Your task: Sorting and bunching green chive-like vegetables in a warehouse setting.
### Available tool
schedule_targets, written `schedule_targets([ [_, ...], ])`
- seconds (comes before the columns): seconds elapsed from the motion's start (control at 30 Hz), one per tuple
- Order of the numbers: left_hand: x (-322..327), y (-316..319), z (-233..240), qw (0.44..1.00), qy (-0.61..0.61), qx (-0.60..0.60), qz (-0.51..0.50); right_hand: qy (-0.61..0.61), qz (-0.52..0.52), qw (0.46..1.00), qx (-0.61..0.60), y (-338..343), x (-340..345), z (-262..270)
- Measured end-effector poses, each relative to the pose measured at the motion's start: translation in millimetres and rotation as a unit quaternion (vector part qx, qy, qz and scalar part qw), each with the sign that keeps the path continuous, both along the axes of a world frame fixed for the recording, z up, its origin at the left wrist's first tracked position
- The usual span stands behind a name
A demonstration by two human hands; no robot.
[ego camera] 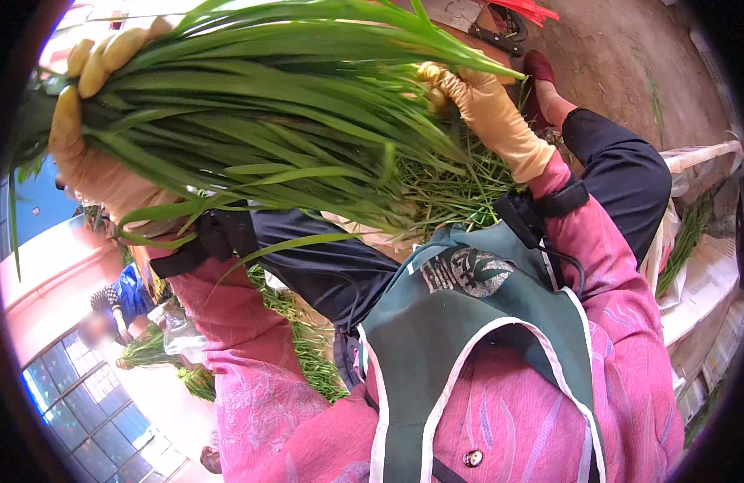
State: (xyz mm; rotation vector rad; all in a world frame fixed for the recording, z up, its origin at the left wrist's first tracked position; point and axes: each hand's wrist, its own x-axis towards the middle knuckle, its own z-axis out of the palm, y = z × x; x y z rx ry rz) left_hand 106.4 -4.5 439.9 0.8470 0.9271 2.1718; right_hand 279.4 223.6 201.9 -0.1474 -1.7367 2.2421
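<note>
My left hand, in a pale yellow rubber glove, grips a thick bundle of long, flat green leaves, which look like garlic chives. The leaves fan out to the right across the upper view. My right hand, gloved in the same way, has its fingers curled by the leaf ends; leaves partly cover the fingertips, so whether it pinches any cannot be told. Below the bundle, a heap of loose leaves and trimmings lies between my legs, partly behind a green apron.
On the right stands a pale frame or rack, with more green leaves beside it. Leaves litter the floor at left. Another person is at the far left near bundled greens. Red strips lie at the top.
</note>
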Motion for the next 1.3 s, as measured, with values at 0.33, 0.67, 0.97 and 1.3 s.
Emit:
schedule_targets([
  [0.33,-37.5,-97.8,47.9,0.990,-0.031,0.129,0.040,-0.367,0.355,0.678,0.529,5.6,47.7,-79.1],
  [0.67,-25.7,-83.4,27.4,0.967,0.085,0.007,0.240,0.052,0.259,0.937,-0.228,-15.8,-0.8,-7.2],
  [0.97,-38.5,-58.7,1.5,0.968,0.035,-0.123,0.217,-0.077,0.250,0.965,0.007,-4.4,16.6,-63.8],
  [1.3,-33.6,-15.6,-51.3,0.802,0.378,-0.174,0.429,-0.126,0.111,0.965,0.201,30.3,-17.0,3.1],
])
